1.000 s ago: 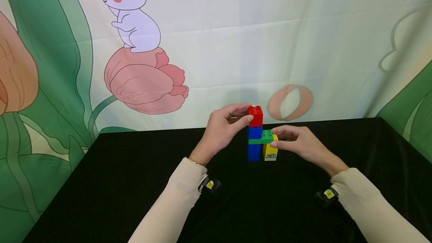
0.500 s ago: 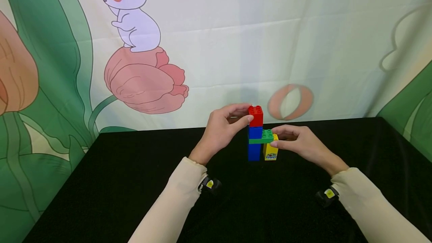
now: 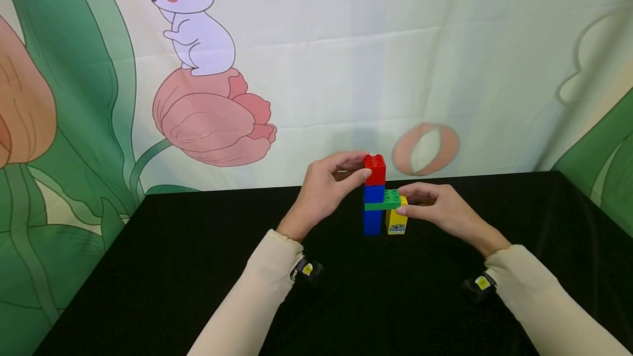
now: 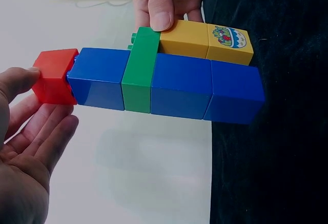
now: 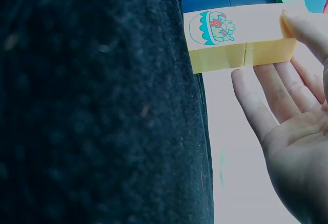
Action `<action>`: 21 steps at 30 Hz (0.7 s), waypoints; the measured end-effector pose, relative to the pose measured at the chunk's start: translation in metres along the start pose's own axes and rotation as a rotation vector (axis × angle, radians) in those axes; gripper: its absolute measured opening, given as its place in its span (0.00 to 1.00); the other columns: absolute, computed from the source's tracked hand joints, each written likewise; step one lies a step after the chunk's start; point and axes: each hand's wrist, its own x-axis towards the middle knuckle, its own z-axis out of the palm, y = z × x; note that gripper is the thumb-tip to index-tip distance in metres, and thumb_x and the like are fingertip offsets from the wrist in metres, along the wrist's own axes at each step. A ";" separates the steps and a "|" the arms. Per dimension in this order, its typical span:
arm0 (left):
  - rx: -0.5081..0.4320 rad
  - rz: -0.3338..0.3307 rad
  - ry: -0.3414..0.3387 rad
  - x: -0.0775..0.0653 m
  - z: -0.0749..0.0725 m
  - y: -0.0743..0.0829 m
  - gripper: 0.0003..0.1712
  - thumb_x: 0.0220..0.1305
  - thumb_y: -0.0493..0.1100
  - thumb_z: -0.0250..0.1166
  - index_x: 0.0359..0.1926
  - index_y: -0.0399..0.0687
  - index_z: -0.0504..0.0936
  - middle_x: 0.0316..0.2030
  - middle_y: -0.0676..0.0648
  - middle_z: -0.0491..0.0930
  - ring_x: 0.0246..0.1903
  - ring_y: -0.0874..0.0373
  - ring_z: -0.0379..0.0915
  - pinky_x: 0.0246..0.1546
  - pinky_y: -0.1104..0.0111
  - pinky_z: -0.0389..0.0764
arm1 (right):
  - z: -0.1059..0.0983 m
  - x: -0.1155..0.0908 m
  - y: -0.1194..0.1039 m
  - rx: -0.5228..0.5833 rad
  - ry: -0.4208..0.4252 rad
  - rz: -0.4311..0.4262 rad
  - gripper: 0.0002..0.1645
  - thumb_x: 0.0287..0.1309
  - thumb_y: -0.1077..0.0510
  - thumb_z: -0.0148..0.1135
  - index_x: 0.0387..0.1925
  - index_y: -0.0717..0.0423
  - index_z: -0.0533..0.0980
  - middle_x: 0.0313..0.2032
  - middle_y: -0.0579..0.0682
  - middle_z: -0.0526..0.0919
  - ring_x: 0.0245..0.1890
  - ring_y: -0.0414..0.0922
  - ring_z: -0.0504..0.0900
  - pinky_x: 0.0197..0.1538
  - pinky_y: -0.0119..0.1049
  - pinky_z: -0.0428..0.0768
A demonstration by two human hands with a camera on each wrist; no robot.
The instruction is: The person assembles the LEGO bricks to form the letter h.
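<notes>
In the head view, a tower of toy building bricks stands on the black table. My left hand (image 3: 323,185) pinches the red brick (image 3: 375,171) at the top between thumb and fingers. In the left wrist view, studs of the blue brick (image 4: 100,78) beneath show in a thin gap under the red one. A flat green brick (image 4: 141,70) lies below that, on two more blue bricks (image 4: 207,88), and reaches sideways to a yellow column (image 3: 396,223). The column's lower brick bears a printed bowl. My right hand (image 3: 442,207) pinches the column's upper end, thumb tip at the green brick.
The black cloth-covered table (image 3: 198,284) spreads around the tower. Close behind it hangs a pale curtain (image 3: 316,70) printed with flowers and a white animal. A wrist camera (image 3: 309,271) is strapped at my left cuff, another camera (image 3: 479,286) at my right.
</notes>
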 end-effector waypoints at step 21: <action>-0.042 0.009 -0.006 -0.001 -0.001 -0.001 0.20 0.72 0.39 0.71 0.63 0.42 0.85 0.54 0.47 0.88 0.54 0.59 0.84 0.58 0.67 0.83 | 0.000 0.000 -0.001 0.003 -0.003 0.002 0.31 0.69 0.47 0.72 0.67 0.59 0.77 0.61 0.58 0.83 0.60 0.57 0.82 0.61 0.56 0.82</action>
